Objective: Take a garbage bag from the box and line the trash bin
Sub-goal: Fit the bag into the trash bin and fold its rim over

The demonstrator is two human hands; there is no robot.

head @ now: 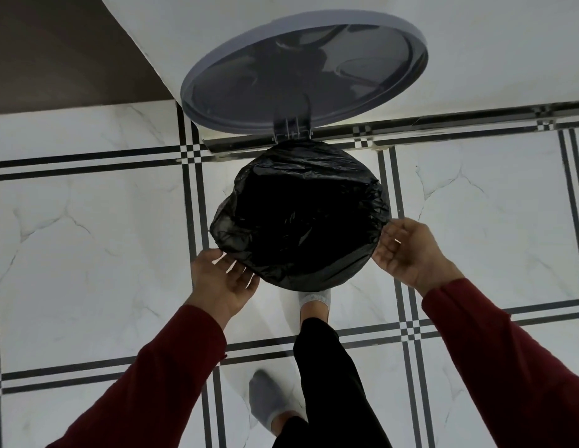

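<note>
A black garbage bag (301,218) is spread over the round mouth of the trash bin, its rim folded down over the edge all around, so the bin's body is hidden. The bin's grey round lid (301,69) stands raised behind it on a hinge (291,129). My left hand (222,279) is at the bag's lower left edge, fingers spread, fingertips touching the plastic. Beside the bag's right edge my right hand (407,250) is palm up with fingers apart. The box of bags is not in view.
White marble floor tiles (88,237) with black stripes surround the bin. A white wall (475,43) rises behind the lid. One socked foot (314,305) rests at the bin's front base, the other foot (268,402) stands nearer me.
</note>
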